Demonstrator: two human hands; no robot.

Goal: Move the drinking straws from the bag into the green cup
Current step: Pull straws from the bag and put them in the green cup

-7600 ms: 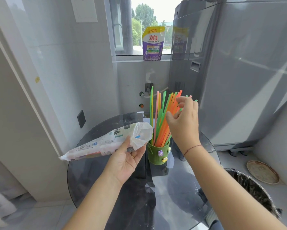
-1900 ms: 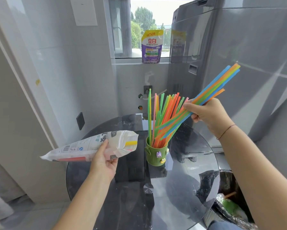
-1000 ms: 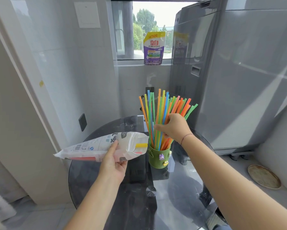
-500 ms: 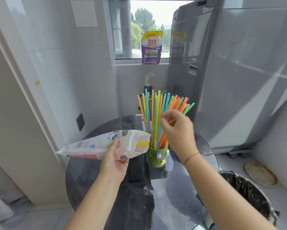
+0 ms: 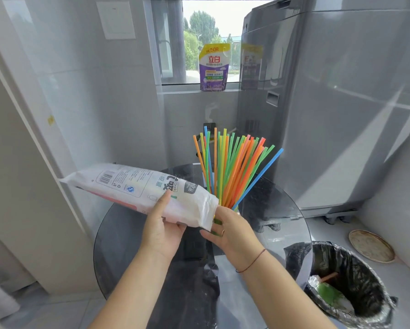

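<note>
My left hand (image 5: 162, 233) grips the white printed straw bag (image 5: 132, 186) from below and holds it level over the round glass table (image 5: 277, 210), its open mouth pointing right. My right hand (image 5: 235, 236) is at that mouth, thumb and fingers closed around a few green straw ends (image 5: 216, 222) that stick out of the bag. Just behind stands a fan of coloured straws (image 5: 230, 167): orange, green, yellow and blue. They rise from the green cup, which the bag and my right hand almost fully hide.
A grey washing machine (image 5: 341, 103) stands close behind the table on the right. A bin with a black liner (image 5: 356, 269) sits on the floor at the right, beside a round dish (image 5: 371, 245). A detergent pouch (image 5: 214, 67) stands on the window sill.
My right hand let go of the bundle it set into the cup and dropped to the bag's mouth. My left hand tipped the bag's mouth nearer the cup.
</note>
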